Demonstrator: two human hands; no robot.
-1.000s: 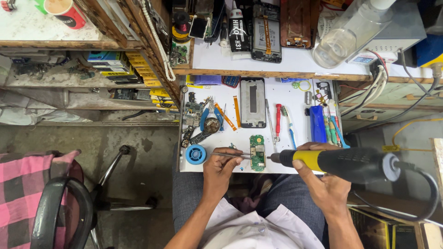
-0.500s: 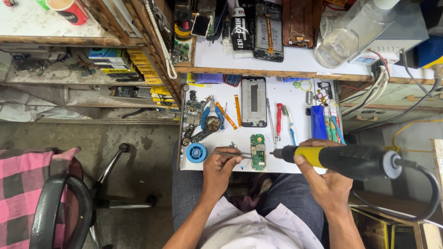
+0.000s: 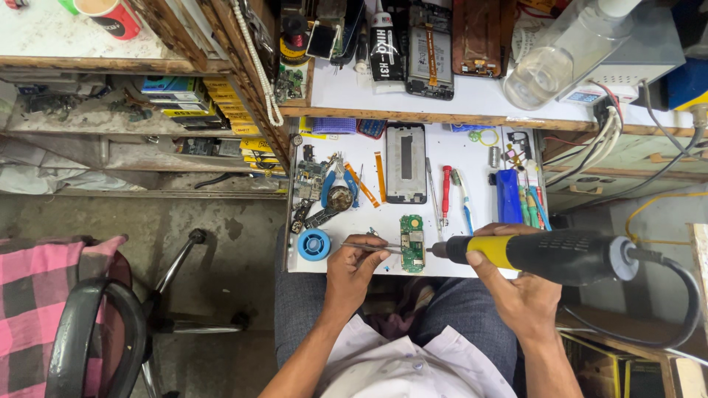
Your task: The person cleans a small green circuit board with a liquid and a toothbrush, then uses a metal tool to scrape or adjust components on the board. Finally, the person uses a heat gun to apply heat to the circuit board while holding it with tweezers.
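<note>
Cluttered white surface [image 3: 472, 158], near edge: green circuit board [image 3: 411, 243], long axis front-to-back. Left hand [image 3: 356, 273] grasps tweezers [image 3: 372, 248] touching board; right hand [image 3: 516, 291] clenches hot-air tool [image 3: 546, 256], nozzle beside board.

A phone frame [image 3: 406, 162], blue solder spool [image 3: 314, 244], red screwdriver [image 3: 446, 188] and clear bottle [image 3: 560, 55] sit around the bench.

Yellow boxes [image 3: 228, 103] fill the left shelf; a black-labelled white tube [image 3: 386, 48] lies above.
</note>
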